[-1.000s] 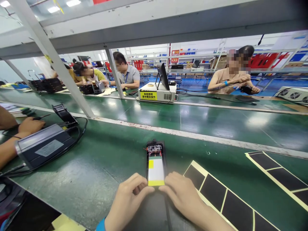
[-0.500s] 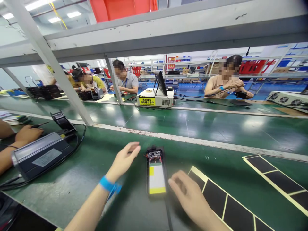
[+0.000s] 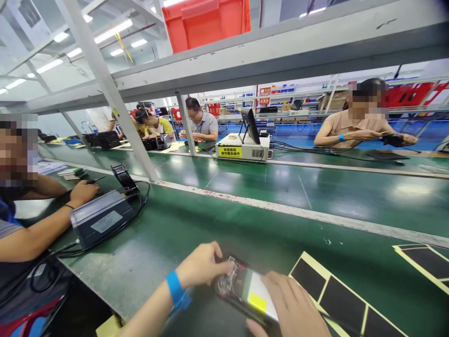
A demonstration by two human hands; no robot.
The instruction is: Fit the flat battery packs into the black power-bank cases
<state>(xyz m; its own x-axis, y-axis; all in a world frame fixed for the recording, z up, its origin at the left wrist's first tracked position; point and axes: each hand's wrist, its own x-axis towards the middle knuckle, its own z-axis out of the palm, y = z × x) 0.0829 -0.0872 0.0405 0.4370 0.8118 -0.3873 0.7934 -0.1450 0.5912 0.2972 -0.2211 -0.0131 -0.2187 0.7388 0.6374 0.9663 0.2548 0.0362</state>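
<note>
An open black electronic device [image 3: 246, 282] is tilted at an angle over the green bench, with a circuit board at one end and a white, yellow-taped block that looks like a battery. My left hand [image 3: 206, 265], with a blue strap at the wrist, pinches the circuit-board end. Across the white block and the other end lies my right hand [image 3: 293, 304], thumb on the near edge and fingers over the far side. Motion blurs the board's details. To the right of my right hand lies a yellow-edged sheet of black rectangles [image 3: 342, 299].
A second sheet of black rectangles [image 3: 430, 264] lies farther right. On the left, a co-worker's hand [image 3: 84, 192] rests behind a grey power box [image 3: 101, 217] with cables. A white rail [image 3: 245, 201] crosses the bench; a shelf beam [image 3: 245, 58] runs overhead. Co-workers sit opposite.
Both hands, apart from the device before, have closed on it. The device has turned from lengthwise to slanted. The view has swung left, bringing the neighbouring co-worker into sight.
</note>
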